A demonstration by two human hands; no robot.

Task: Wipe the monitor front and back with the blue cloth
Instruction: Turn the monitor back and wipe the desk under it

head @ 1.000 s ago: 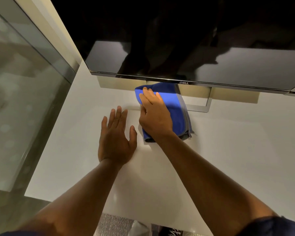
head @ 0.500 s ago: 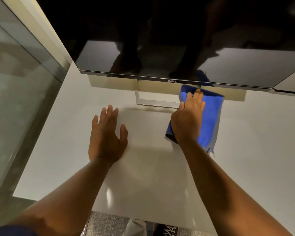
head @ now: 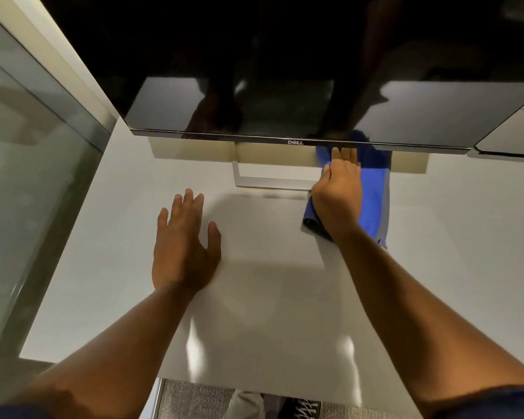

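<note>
A black monitor [head: 285, 71] with a dark glossy screen stands at the back of the white desk [head: 451, 252] on a silver frame stand [head: 273, 184]. The folded blue cloth [head: 374, 195] lies flat on the desk just right of the stand, its far end under the monitor's lower edge. My right hand [head: 339, 192] presses flat on the cloth with straight fingers, the fingertips at the monitor's bottom bezel. My left hand [head: 183, 246] rests flat on the desk, palm down, left of the stand and apart from the cloth.
A glass partition [head: 28, 176] runs along the desk's left side. A second screen's corner [head: 511, 140] shows at the right edge. The desk's front edge is near me, with grey carpet and a shoe [head: 303, 409] below it.
My right hand slid the blue cloth from the left side of the stand to its right side, then a little further under the monitor. My left hand stayed flat on the desk.
</note>
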